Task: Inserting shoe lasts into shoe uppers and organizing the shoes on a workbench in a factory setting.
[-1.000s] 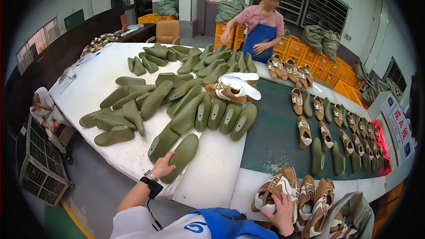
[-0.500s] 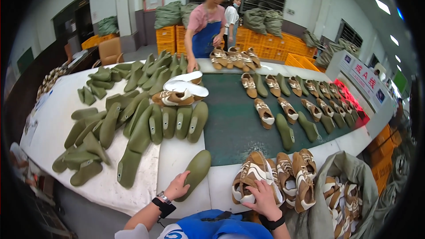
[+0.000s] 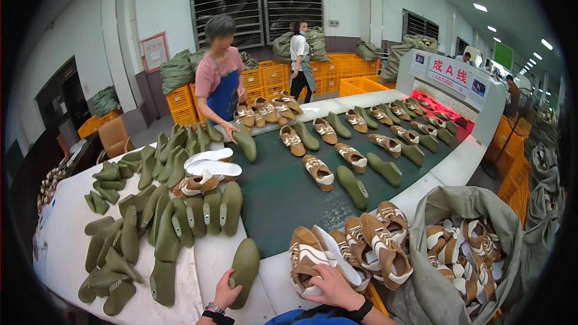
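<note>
My left hand (image 3: pixel 226 292) grips the near end of an olive-green shoe last (image 3: pixel 244 269) lying on the white table (image 3: pixel 211 265) at its front edge. My right hand (image 3: pixel 334 286) rests on a brown-and-white shoe upper (image 3: pixel 307 259), the nearest of a row of similar uppers (image 3: pixel 376 238) at the table's near edge. A dark green conveyor belt (image 3: pixel 283 198) runs away from me, carrying lasts and uppers in pairs.
Many green lasts (image 3: pixel 156 216) lie heaped on the white table at left. An open grey sack (image 3: pixel 469 253) of uppers stands at right. A person in a blue apron (image 3: pixel 221 87) places a last on the belt's far side. Orange crates (image 3: pixel 283 75) line the back wall.
My view has swung right, bringing the sack and belt into view. My left hand slid the green last toward the belt; my right hand stays on the uppers.
</note>
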`<state>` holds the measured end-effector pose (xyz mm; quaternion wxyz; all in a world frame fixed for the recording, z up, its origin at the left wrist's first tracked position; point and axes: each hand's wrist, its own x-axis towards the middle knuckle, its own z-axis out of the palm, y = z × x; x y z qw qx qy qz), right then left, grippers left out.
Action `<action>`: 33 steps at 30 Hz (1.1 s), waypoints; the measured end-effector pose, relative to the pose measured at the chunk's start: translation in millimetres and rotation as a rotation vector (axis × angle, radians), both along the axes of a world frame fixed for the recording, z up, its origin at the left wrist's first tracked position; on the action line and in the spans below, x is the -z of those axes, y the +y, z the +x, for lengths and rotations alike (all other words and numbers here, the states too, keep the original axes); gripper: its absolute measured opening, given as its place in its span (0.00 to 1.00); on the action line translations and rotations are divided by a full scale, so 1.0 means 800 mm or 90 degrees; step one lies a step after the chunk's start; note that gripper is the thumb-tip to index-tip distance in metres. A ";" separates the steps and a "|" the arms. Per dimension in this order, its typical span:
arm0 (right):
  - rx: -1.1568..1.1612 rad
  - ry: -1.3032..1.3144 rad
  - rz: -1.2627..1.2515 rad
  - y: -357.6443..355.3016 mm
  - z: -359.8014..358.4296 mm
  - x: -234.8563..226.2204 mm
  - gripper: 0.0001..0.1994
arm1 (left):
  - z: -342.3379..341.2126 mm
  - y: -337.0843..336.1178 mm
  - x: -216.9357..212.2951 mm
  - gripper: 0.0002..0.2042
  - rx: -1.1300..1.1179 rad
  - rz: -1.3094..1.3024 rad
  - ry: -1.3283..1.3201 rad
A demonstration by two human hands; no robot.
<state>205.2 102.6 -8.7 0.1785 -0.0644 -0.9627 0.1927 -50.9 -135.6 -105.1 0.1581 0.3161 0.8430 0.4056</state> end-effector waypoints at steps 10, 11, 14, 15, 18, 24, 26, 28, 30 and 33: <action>0.018 0.261 -0.267 0.051 0.039 -0.050 0.19 | 0.012 0.037 0.006 0.30 -0.075 -0.007 -0.066; 0.027 0.279 -0.281 0.058 0.043 -0.052 0.19 | 0.000 0.050 0.013 0.30 -0.055 -0.009 -0.022; 0.100 0.279 -0.293 0.072 0.069 -0.063 0.20 | -0.031 0.112 0.014 0.30 -0.001 -0.013 0.004; 0.122 0.294 -0.320 0.077 0.078 -0.063 0.21 | -0.038 0.148 -0.004 0.30 0.003 -0.026 -0.082; 0.155 0.296 -0.319 0.083 0.089 -0.064 0.21 | -0.110 0.220 0.043 0.31 0.000 -0.002 -0.164; 0.256 0.321 -0.401 0.074 0.102 -0.042 0.20 | -0.141 0.381 0.101 0.31 -0.025 -0.098 -0.210; 0.286 0.254 -0.339 0.070 0.100 -0.055 0.20 | -0.125 0.434 0.113 0.31 -0.100 -0.172 -0.184; 0.304 0.244 -0.331 0.075 0.106 -0.046 0.20 | -0.123 0.484 0.108 0.32 -0.088 -0.133 -0.212; 0.310 0.235 -0.354 0.074 0.108 -0.044 0.20 | -0.122 0.517 0.107 0.35 -0.049 -0.120 -0.247; 0.322 0.193 -0.280 0.075 0.089 -0.060 0.19 | -0.135 0.542 0.109 0.39 -0.110 -0.084 -0.320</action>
